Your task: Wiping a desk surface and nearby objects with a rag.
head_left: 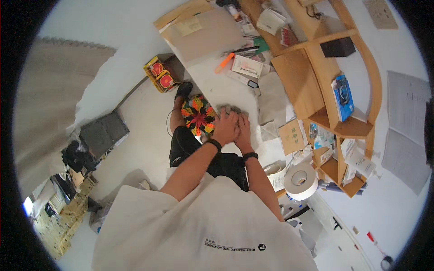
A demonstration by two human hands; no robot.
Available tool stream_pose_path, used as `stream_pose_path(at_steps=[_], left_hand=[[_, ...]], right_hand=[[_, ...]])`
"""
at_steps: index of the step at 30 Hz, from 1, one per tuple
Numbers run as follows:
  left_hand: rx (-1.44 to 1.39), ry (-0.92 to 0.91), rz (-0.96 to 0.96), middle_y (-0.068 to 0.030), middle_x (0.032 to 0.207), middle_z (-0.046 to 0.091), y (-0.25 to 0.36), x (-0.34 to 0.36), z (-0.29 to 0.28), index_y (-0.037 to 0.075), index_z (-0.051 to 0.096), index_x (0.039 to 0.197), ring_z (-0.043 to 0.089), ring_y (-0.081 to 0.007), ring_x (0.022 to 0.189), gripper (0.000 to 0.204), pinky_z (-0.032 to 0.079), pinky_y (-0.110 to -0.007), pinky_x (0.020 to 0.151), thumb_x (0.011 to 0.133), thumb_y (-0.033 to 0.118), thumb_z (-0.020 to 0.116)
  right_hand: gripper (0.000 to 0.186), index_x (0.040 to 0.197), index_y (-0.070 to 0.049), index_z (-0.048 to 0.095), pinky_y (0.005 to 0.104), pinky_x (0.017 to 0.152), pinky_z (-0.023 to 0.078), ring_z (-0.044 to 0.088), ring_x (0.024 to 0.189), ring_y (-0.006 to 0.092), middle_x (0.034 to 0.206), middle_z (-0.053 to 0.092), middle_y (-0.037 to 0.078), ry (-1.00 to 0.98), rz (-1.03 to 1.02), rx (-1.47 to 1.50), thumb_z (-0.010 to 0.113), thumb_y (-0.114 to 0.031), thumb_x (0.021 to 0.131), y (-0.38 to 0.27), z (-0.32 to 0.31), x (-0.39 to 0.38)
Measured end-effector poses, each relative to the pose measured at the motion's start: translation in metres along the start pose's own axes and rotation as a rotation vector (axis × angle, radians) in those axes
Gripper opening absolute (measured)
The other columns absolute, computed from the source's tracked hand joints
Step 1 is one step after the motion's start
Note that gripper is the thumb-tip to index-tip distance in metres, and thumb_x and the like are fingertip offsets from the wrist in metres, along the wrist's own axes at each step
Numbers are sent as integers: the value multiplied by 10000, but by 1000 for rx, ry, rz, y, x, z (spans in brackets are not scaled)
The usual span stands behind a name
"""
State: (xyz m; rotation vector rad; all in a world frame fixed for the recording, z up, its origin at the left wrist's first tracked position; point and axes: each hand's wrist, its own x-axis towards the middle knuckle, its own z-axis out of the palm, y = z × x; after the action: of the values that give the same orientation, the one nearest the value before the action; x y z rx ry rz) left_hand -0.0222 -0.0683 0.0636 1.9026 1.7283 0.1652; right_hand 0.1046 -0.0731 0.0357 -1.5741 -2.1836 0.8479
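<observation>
My left hand (225, 129) and my right hand (244, 131) are side by side at the near edge of the white tabletop (205, 79). Both have their fingers on a crumpled grey-green thing (231, 109), which looks like a rag. The hands cover most of it, and its underside is hidden. The left fingers bend over its near side. Close against them, the right fingers curl along its right end. A black band circles each wrist.
An orange cutter (224, 63), pens and a white card (247, 66) lie farther up the table. Wooden shelves (312, 58) rise on the right, with a large white paper roll (300, 180) nearer me. A patterned round stool (198, 115) and a yellow box (159, 74) stand on the floor at left.
</observation>
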Motion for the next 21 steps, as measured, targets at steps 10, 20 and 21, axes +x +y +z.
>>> stream_pose_path(at_steps=[10, 20, 21], left_hand=[[-133, -68, 209, -106, 1295, 476, 38, -49, 42, 84, 523, 1260, 344, -410, 1287, 551, 379, -600, 945, 791, 368, 572], [68, 34, 139, -110, 1277, 510, -92, 29, -48, 56, 535, 1247, 444, -321, 1214, 525, 388, -498, 970, 791, 312, 576], [132, 28, 152, -107, 1278, 510, -103, 40, -66, 56, 524, 1260, 444, -315, 1214, 523, 389, -498, 968, 808, 316, 566]], right_hand=[[618, 1260, 27, 436, 505, 997, 356, 432, 1173, 427, 1278, 440, 250, -46, 126, -198, 689, -198, 744, 0, -35, -80], [572, 1237, -44, 475, 505, 981, 374, 449, 1153, 406, 1254, 478, 168, -2, 91, -158, 654, -200, 717, -75, 22, 67], [567, 1224, -58, 483, 507, 967, 382, 450, 1145, 401, 1243, 478, 153, 16, 98, -131, 660, -168, 697, -83, 27, 87]])
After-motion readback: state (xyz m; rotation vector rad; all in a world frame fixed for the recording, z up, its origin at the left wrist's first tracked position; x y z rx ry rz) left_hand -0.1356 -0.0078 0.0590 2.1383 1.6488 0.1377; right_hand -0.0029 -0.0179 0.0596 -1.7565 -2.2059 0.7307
